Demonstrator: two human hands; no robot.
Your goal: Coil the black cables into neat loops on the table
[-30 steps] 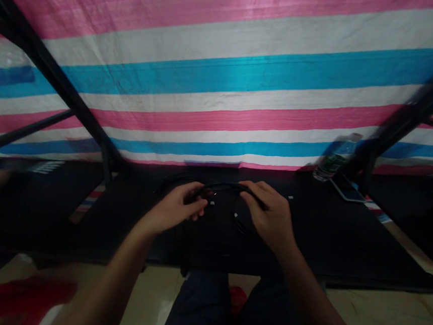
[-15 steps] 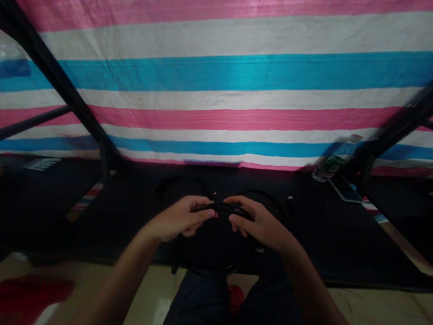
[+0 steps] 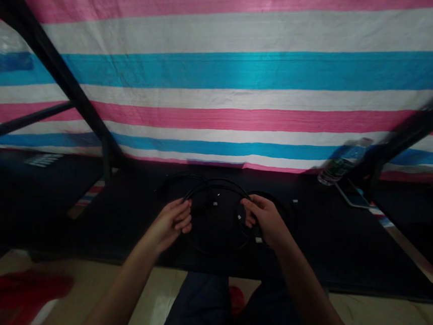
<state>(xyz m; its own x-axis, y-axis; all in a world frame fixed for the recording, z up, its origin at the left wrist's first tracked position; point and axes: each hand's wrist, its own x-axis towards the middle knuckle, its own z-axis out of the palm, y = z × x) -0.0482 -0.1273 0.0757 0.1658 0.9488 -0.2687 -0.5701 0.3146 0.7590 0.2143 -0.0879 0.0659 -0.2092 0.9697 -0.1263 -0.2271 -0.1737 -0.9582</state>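
A black cable (image 3: 218,185) is looped into a ring over the dark table (image 3: 326,243). My left hand (image 3: 171,223) is closed on the ring's left side. At the ring's right side my right hand (image 3: 266,222) pinches the cable with curled fingers. Small white tags (image 3: 239,217) show on the cable between my hands. More black cable loops (image 3: 177,179) lie on the table just behind.
A striped pink, white and blue tarp (image 3: 223,82) hangs behind the table. A plastic water bottle (image 3: 341,162) and a phone (image 3: 353,197) sit at the back right. Black frame bars (image 3: 50,67) slant on both sides. Something red (image 3: 15,294) lies on the floor at left.
My hands were close together on the cable half a second ago; they have moved apart, spreading the cable into a wide loop.
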